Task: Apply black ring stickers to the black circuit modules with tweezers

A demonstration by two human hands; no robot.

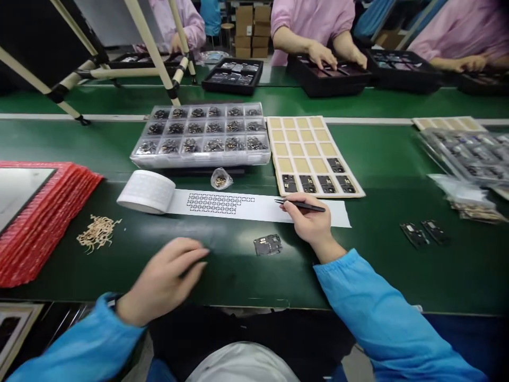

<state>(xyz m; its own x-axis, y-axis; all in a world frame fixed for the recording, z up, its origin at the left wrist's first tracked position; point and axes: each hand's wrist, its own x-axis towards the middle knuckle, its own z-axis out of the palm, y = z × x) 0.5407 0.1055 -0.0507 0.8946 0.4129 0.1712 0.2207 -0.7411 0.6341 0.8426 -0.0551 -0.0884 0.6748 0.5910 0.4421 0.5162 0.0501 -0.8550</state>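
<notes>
My right hand (pixel 309 218) is closed on black tweezers (pixel 301 205), whose tip rests on a white strip of small square stickers (pixel 222 204) unrolled from a roll (pixel 146 191). A small dark part (pixel 268 245) lies on the green mat just left of that hand. My left hand (pixel 165 278) hovers low over the mat near the front edge, motion-smeared, fingers curled, nothing seen in it. A beige tray (pixel 314 155) behind the strip holds several dark parts in its front rows.
A clear compartment box (pixel 202 135) of small metal parts sits behind the roll. Red stacked trays (pixel 43 212) are at left, a pile of tan bits (pixel 97 232) beside them. Two dark parts (pixel 425 233) lie right. People in pink work at black trays (pixel 330 74) across the belt.
</notes>
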